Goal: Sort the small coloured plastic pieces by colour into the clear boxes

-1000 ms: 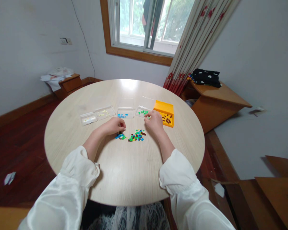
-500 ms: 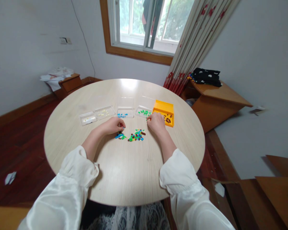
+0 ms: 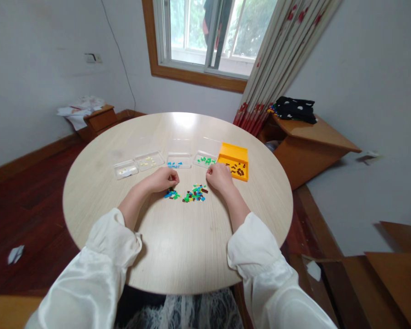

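- Small coloured pieces (image 3: 195, 195), mixed green, blue, brown and yellow, lying loose at the centre of the frame; a second, smaller heap (image 3: 173, 195) sits just left of them, both on the round table (image 3: 181, 246)
- Left hand (image 3: 163, 178): fingers curled, tips low at the upper edge of the smaller heap; from where I stand I cannot tell whether they meet or pinch a piece
- Right hand (image 3: 220, 177): fingers curled in front of the yellow box (image 3: 234, 151), right of centre; its fingertips are hidden, so grip and any contact with the box cannot be told
- Risk of a mix-up: the yellow box and the clear tray with green pieces (image 3: 206, 161) stand side by side, so a piece let go near their shared edge could land among the wrong colour
- Risk of tipping: these containers look light and shallow; a knuckle or wrist catching a wall could shove one and spill its contents
- Risk of scatter: the heaps lie close together, and a sideways sweep of the left hand could merge them or flick pieces away
- Risk of dragging: the loose white sleeves (image 3: 113, 233), lower in the frame, could brush pieces if the forearms swing inward
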Motion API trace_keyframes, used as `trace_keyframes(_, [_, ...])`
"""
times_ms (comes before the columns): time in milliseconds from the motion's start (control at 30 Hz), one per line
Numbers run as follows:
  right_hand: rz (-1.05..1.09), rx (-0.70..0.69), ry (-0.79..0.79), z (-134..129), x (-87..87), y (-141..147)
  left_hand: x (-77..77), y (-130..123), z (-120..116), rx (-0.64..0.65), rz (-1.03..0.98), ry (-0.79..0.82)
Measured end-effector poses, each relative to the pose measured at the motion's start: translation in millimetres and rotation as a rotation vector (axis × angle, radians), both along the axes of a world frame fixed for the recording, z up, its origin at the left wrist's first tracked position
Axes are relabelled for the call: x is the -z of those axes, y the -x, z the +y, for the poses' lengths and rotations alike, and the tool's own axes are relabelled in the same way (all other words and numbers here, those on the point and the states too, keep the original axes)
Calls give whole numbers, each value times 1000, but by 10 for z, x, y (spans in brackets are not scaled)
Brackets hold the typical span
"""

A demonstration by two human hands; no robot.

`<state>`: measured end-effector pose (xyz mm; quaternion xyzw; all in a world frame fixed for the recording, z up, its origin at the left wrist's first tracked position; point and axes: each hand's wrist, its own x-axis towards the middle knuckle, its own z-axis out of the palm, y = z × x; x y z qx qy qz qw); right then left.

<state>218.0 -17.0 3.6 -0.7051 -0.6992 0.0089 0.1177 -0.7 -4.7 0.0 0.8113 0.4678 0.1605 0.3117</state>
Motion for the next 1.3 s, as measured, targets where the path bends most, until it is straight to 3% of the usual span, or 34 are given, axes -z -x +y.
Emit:
trace_keyframes(233, [71, -37, -16, -26, -18, 45, -2, -21, -3, -97, -58, -33])
trace_keyframes(600, [599, -126, -289, 100, 105, 44, 39, -50, 29, -205, -154, -132])
trace_keyframes(800, [645, -124, -376, 173, 187, -8, 51, -52, 32, -233, -182, -139])
trace_keyframes(1067, [624, 31, -410, 241, 220, -91, 5, -69, 12, -286, -196, -184])
trace_keyframes(1300, [612, 51, -342, 266, 245, -71, 13, -52, 39, -363, -182, -226])
